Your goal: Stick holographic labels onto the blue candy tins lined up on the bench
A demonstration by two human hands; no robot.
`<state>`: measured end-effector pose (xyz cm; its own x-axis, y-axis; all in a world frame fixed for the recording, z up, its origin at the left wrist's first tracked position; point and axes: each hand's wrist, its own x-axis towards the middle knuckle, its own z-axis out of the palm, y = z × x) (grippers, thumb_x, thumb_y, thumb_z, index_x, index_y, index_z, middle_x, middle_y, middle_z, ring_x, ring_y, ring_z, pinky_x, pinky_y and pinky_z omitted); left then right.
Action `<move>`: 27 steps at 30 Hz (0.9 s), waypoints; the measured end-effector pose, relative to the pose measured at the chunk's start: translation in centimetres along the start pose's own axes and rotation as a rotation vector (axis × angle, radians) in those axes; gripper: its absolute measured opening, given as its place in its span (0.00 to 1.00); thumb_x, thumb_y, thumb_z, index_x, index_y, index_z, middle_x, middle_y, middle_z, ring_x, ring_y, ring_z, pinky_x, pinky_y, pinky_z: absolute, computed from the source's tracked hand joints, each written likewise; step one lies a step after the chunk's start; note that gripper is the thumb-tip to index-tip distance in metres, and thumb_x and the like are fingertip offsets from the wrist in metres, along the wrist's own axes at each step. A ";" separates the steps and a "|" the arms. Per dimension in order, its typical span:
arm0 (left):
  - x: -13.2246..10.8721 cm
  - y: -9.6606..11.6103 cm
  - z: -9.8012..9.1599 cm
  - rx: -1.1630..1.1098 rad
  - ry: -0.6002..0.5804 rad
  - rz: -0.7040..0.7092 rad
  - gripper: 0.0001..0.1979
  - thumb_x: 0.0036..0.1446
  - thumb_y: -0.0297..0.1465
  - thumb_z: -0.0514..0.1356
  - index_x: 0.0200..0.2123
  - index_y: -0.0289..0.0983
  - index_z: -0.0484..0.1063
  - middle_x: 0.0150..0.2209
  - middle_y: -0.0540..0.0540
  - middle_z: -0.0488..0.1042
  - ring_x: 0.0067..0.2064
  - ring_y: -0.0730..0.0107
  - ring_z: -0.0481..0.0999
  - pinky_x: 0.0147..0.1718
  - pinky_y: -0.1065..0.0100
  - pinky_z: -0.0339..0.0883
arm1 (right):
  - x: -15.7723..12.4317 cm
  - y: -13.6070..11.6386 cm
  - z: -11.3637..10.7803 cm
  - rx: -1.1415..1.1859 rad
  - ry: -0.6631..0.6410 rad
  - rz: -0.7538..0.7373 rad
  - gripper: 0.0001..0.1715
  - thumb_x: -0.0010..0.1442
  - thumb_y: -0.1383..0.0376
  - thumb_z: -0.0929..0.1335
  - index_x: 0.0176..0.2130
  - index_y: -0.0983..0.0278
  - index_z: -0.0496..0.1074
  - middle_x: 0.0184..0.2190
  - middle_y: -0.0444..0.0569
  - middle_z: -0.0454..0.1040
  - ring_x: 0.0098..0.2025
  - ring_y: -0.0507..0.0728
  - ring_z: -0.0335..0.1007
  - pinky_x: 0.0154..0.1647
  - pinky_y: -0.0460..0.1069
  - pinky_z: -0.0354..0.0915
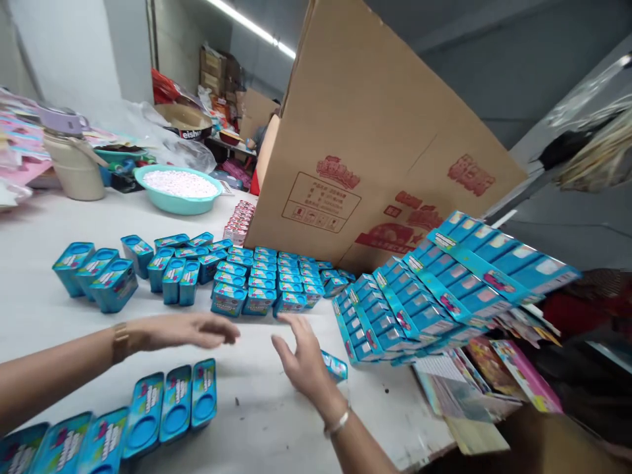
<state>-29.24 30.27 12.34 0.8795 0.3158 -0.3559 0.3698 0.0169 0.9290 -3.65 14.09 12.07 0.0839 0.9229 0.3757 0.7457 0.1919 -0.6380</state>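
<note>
My left hand (185, 330) hovers flat over the white table (276, 408), fingers stretched out, holding nothing. My right hand (302, 359) is open too, palm toward the left, fingers spread. A small teal box (336, 366) lies just behind its palm. A row of teal tin lids (170, 403) lies flat near my left forearm. Several teal boxes (261, 280) stand in rows beyond both hands. Three open teal tins (96, 275) sit at the left.
A large cardboard carton (375, 145) stands tilted behind the rows. Stacked teal display packs (434, 289) lean at the right edge over printed cards (494, 378). A teal bowl of white pellets (178, 187) and a beige jug (74, 158) sit at the back left.
</note>
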 end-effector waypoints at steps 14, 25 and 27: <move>6.6 1.4 -1.3 -0.917 0.784 -0.250 0.12 0.60 0.40 0.66 0.42 0.42 0.72 0.34 0.48 0.82 0.34 0.64 0.82 0.38 0.63 0.80 | 29.0 3.0 12.1 -0.509 -0.689 -0.034 0.37 0.69 0.41 0.61 0.58 0.68 0.71 0.61 0.64 0.73 0.64 0.70 0.68 0.68 0.66 0.53; 0.3 -1.9 -0.6 -0.735 0.480 -0.462 0.32 0.30 0.47 0.79 0.40 0.46 0.73 0.25 0.47 0.79 0.27 0.51 0.81 0.21 0.64 0.67 | 21.4 -1.1 11.5 -0.612 -0.821 -0.217 0.25 0.73 0.48 0.60 0.58 0.60 0.69 0.58 0.59 0.77 0.63 0.66 0.71 0.70 0.69 0.45; -0.6 -2.4 -0.3 -0.551 0.469 -0.401 0.37 0.31 0.50 0.78 0.47 0.47 0.73 0.26 0.44 0.80 0.25 0.46 0.81 0.18 0.64 0.63 | 19.9 -1.4 10.4 -0.625 -0.849 -0.212 0.23 0.72 0.49 0.61 0.55 0.59 0.71 0.58 0.57 0.77 0.62 0.68 0.71 0.69 0.72 0.46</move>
<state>-30.73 30.35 10.37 0.4504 0.5480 -0.7049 0.3223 0.6365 0.7007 -9.95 35.65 13.44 -0.3943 0.8671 -0.3044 0.9170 0.3932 -0.0679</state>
